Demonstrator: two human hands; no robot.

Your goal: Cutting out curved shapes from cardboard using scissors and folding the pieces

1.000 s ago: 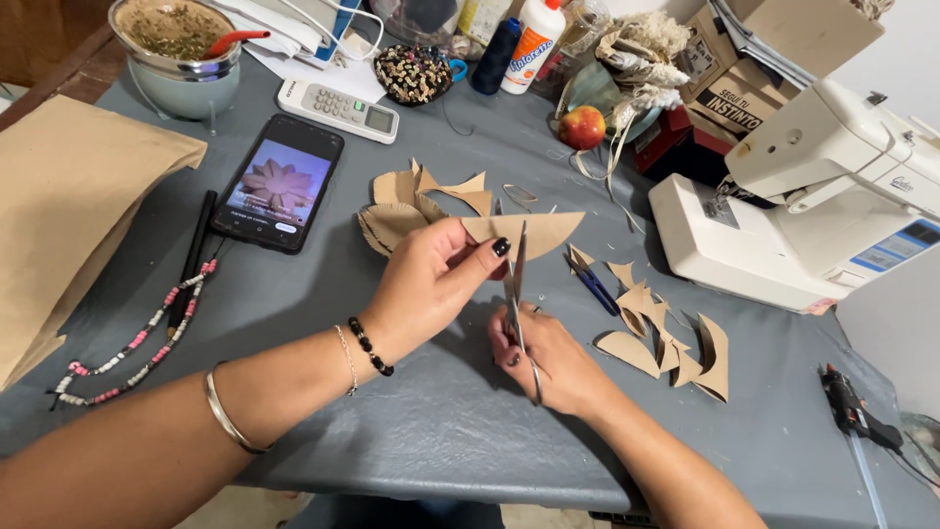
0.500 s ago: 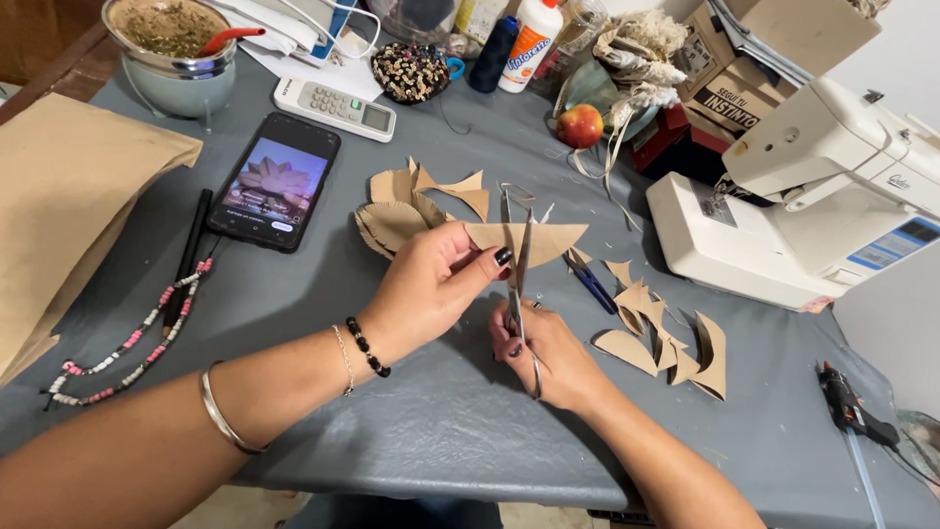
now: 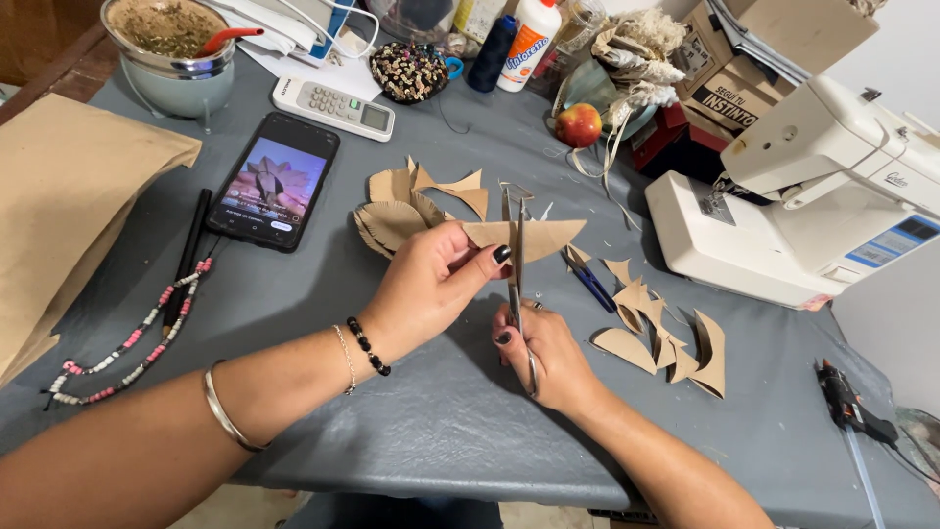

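**Scissors at a brown paper petal, both hands busy**

Left hand (image 3: 431, 284) pinches a pointed brown paper piece (image 3: 534, 235) between thumb and fingertips, held flat just above the grey table (image 3: 441, 431). Right hand (image 3: 548, 358) is closed around the handles of metal scissors (image 3: 517, 264), blades pointing away from the body, slightly parted at the tips, crossing the paper piece near its middle. Just beyond the left hand lies a pile of cut paper petals (image 3: 411, 206). Right of the scissors: blue pen (image 3: 590, 284), then brown offcuts (image 3: 666, 338). Further left: smartphone (image 3: 274, 181), screen lit, a black pencil (image 3: 186, 257) and a bead necklace (image 3: 127, 338). White sewing machine (image 3: 813, 196) at far right.
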